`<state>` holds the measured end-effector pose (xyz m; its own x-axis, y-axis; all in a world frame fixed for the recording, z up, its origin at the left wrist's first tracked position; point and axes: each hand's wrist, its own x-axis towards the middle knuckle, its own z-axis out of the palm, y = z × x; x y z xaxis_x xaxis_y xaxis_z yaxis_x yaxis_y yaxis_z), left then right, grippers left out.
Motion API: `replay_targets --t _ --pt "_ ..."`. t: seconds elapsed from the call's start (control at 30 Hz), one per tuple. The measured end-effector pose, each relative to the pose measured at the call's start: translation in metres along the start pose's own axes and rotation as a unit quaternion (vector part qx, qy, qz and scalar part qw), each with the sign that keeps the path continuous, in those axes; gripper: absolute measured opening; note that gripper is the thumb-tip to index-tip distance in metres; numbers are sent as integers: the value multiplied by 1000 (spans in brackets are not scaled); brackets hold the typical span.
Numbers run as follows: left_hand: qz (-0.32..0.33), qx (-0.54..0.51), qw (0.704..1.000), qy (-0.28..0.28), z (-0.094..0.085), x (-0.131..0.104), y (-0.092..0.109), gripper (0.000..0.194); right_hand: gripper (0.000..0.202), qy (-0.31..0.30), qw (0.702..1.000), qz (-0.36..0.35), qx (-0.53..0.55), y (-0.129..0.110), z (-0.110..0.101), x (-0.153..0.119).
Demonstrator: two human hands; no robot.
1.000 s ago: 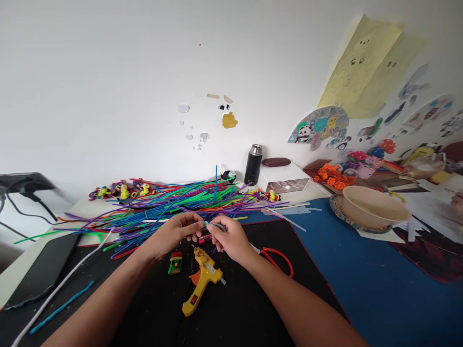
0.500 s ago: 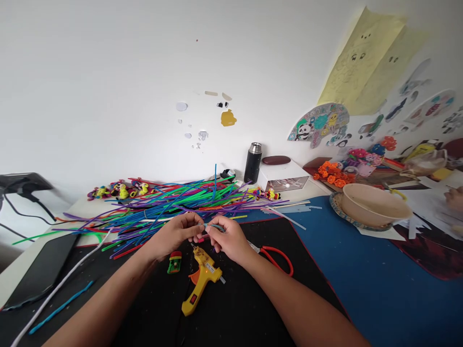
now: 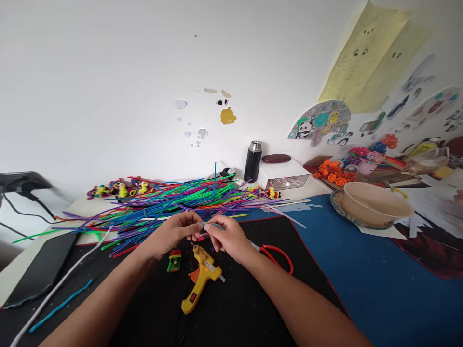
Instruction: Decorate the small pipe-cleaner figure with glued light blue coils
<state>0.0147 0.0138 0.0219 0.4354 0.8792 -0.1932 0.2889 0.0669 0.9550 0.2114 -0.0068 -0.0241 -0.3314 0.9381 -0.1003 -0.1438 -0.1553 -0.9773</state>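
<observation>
Above the black mat, my left hand (image 3: 181, 230) and my right hand (image 3: 227, 237) meet fingertip to fingertip. Both pinch a short blue pipe cleaner (image 3: 213, 225), mostly hidden by the fingers. Just below them a yellow glue gun (image 3: 202, 279) lies on the mat, its nozzle toward my hands. Left of it sits a small green, red and yellow piece (image 3: 174, 260). Red-handled scissors (image 3: 277, 255) lie partly behind my right wrist. A pinkish-red item shows between my hands, too small to make out.
Behind my hands spreads a pile of coloured pipe cleaners (image 3: 159, 205). A black bottle (image 3: 253, 162) stands by a white box (image 3: 284, 174). A beige bowl (image 3: 376, 205) is at the right, a dark tablet (image 3: 41, 270) and white cable (image 3: 61, 284) at the left. Another person's hand shows at the right edge.
The view has shifted slightly. My hands keep their pinch with nearly the same pose; the blue piece shows a little less above my right fingers.
</observation>
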Motion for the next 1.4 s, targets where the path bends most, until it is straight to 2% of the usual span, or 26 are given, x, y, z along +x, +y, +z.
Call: replay_targets --t 0.17,0.97,1.23,1.4 --pt "7 13 1000 4 0 -2 3 46 42 4 999 3 31 -3 0 -1" --pt "-2 7 1000 -28 2 -1 1 38 43 -17 998 21 60 9 -1 4" --pt "2 24 1000 -13 3 -1 2 44 43 -7 998 25 62 6 -2 3" --pt "13 4 1000 -24 -4 -2 0 50 44 11 997 20 75 2 -4 4"
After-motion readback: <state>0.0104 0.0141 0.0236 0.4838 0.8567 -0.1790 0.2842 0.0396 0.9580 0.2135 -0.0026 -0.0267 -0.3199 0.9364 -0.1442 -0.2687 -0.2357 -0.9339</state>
